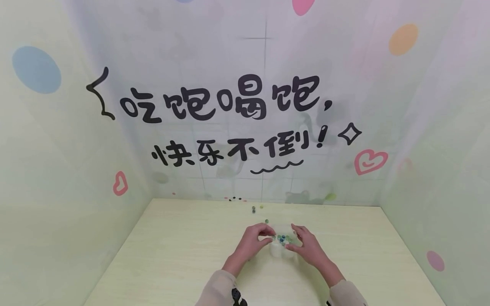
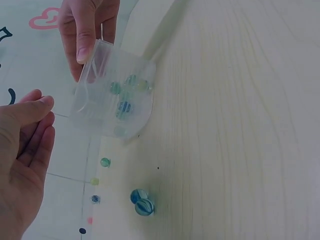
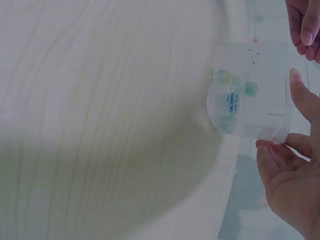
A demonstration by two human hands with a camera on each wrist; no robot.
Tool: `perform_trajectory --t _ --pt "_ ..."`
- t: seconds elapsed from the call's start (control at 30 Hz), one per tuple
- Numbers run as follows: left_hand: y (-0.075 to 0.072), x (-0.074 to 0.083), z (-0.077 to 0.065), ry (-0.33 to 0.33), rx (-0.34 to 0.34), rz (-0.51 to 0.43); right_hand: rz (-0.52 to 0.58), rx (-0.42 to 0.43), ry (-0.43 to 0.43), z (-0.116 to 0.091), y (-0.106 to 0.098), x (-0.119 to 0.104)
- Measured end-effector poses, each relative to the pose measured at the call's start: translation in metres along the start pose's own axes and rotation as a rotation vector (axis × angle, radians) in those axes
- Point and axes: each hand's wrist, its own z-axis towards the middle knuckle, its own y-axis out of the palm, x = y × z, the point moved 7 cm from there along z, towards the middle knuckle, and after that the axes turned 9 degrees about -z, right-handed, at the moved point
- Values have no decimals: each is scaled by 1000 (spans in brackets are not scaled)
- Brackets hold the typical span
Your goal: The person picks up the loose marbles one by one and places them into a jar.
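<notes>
Pale tabletop (image 1: 172,255), marbles (image 2: 124,107) hazy through cup (image 2: 92,107)

The bare left hand (image 2: 26,162) is running off the left wrist view's edge, can't tell if it's pinching anything. Round, glassy blue-green marbles (image 2: 124,107) are blurring together inside the clear plastic cup (image 2: 92,110).

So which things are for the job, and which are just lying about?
For the job, it seems:
clear cup in the right hand
marbles inside it
probably the loose marbles on the table

Just background:
wall writing
pink heart
</notes>
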Motion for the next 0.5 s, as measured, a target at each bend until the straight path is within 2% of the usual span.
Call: perform_trajectory --t 0.5 --pt "-21 -18 -18 -30 42 20 3 -2 4 -2 -1 -1"
